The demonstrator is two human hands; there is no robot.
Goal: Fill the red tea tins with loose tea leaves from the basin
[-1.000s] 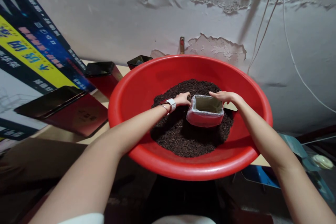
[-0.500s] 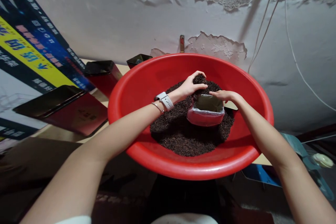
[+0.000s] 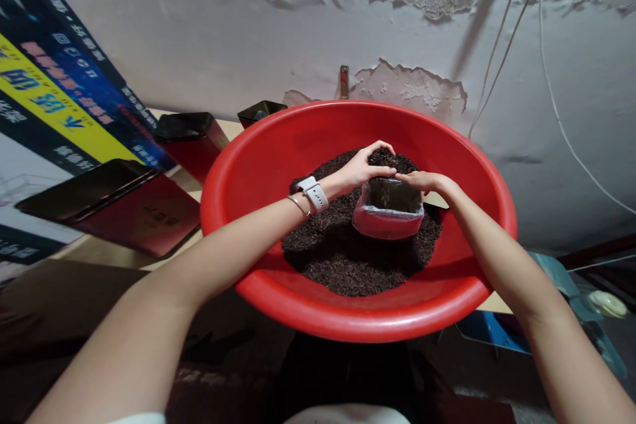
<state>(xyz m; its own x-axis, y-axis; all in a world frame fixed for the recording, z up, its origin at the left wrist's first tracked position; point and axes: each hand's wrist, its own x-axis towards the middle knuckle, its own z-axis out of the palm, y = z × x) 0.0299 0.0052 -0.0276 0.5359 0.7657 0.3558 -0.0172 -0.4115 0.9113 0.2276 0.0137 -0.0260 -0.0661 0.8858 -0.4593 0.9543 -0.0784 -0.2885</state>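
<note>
A tin (image 3: 388, 221) with a red outside and a dark inside, its rim edged in clear film, sits in loose dark tea leaves (image 3: 342, 271). The leaves lie in a wide red basin (image 3: 368, 324). My left hand (image 3: 365, 169) is curled around a clump of leaves at the tin's back rim, its thumb by the opening. Stretched flat along the back right of that rim, my right hand (image 3: 420, 181) has its fingertips close to the left thumb. Its lower fingers are partly hidden. Some specks show inside the tin.
Left of the basin stand open red tins with dark rims, a large one (image 3: 144, 212) and another (image 3: 199, 146); a small dark one (image 3: 261, 111) is farther back. A printed banner (image 3: 54, 93) leans at left. Behind is a peeling wall (image 3: 199, 26) with hanging cords (image 3: 551, 79).
My left hand has shifted slightly right and down, its thumb now meeting the right fingertips. The tin's inside looks darker, with specks in it. The right hand has barely moved.
</note>
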